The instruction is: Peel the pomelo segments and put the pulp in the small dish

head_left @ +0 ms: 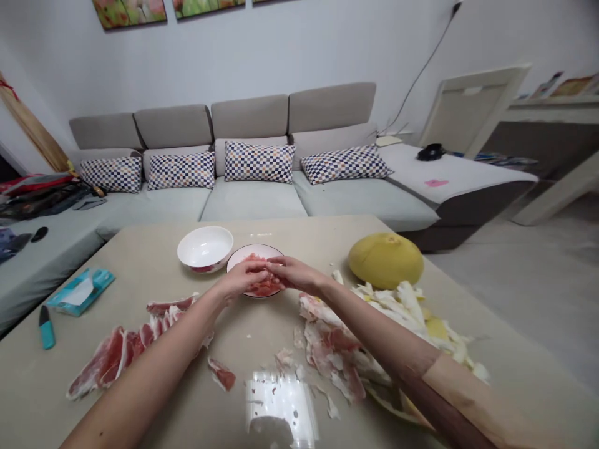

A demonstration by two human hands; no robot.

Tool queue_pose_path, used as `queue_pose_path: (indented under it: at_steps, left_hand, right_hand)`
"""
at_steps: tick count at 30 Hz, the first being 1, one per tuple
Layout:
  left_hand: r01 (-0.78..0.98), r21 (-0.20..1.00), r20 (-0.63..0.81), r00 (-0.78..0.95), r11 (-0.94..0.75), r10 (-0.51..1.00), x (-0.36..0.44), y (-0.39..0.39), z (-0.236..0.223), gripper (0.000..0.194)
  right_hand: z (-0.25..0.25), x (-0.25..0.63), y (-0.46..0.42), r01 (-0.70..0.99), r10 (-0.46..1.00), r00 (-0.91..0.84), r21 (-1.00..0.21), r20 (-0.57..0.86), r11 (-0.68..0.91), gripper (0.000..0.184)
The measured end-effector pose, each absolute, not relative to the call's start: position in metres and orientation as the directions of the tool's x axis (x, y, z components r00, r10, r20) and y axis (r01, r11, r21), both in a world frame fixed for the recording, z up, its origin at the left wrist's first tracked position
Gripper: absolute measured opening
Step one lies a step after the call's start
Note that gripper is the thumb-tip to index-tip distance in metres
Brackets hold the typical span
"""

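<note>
My left hand (243, 277) and my right hand (296, 274) meet over a small white plate (238, 257) holding pink pomelo flesh (264, 287). Fingers of both hands are pinched together on a piece of the pink flesh above the plate. An empty white bowl (204, 247) stands just left of the plate. Pink-lined peel strips (116, 352) lie at the left of the table, and more torn peel and membrane (332, 349) lies under my right forearm.
A whole yellow-green pomelo (386, 260) sits at the right, with white and yellow peel scraps (412, 305) in front of it. A teal tissue pack (79, 290) and a teal-handled knife (46, 327) lie at the left. A grey sofa (253, 199) runs behind the table.
</note>
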State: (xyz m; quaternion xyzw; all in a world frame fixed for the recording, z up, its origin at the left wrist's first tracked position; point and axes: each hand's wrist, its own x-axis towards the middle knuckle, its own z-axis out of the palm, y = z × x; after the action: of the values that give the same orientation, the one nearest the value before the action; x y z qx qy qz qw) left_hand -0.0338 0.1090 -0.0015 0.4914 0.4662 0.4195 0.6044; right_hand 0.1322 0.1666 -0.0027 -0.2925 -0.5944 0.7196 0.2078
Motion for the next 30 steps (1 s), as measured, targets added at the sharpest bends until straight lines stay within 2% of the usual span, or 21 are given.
queue_pose_path:
  at_steps: [4, 9, 14, 17, 20, 25, 30]
  left_hand:
    - [-0.093, 0.982, -0.143, 0.212, 0.166, 0.967, -0.031, 0.111, -0.007, 0.033]
    - [-0.176, 0.975, -0.127, 0.066, 0.137, 0.990, -0.034, 0.119, -0.024, 0.034]
    - [-0.265, 0.959, -0.115, -0.060, 0.095, 0.991, -0.032, 0.121, -0.031, 0.041]
    - [-0.290, 0.955, -0.092, -0.082, 0.064, 0.992, -0.024, 0.120, -0.030, 0.044]
    - [-0.289, 0.957, -0.067, -0.104, 0.034, 0.992, -0.016, 0.118, -0.029, 0.040]
    - [-0.295, 0.955, -0.047, -0.124, 0.008, 0.991, -0.011, 0.115, -0.031, 0.034]
    - [-0.376, 0.924, -0.090, -0.047, 0.066, 0.995, -0.012, 0.112, -0.033, 0.037]
  right_hand:
    - [-0.002, 0.131, 0.168, 0.047, 0.657, -0.735, -0.979, -0.167, -0.197, 0.032]
    - [-0.009, 0.138, 0.172, 0.083, 0.762, -0.626, -0.986, -0.163, -0.143, 0.034]
    - [-0.021, 0.146, 0.160, 0.144, 0.899, -0.438, -0.988, -0.020, 0.048, 0.033]
    - [-0.028, 0.145, 0.153, 0.170, 0.924, -0.376, -0.975, 0.073, 0.146, 0.030]
    - [-0.032, 0.142, 0.149, 0.182, 0.938, -0.320, -0.963, 0.135, 0.200, 0.025]
    - [-0.032, 0.140, 0.149, 0.180, 0.945, -0.277, -0.957, 0.174, 0.229, 0.021]
    - [-0.031, 0.141, 0.149, 0.125, 0.950, -0.286, -0.978, 0.126, 0.167, 0.019]
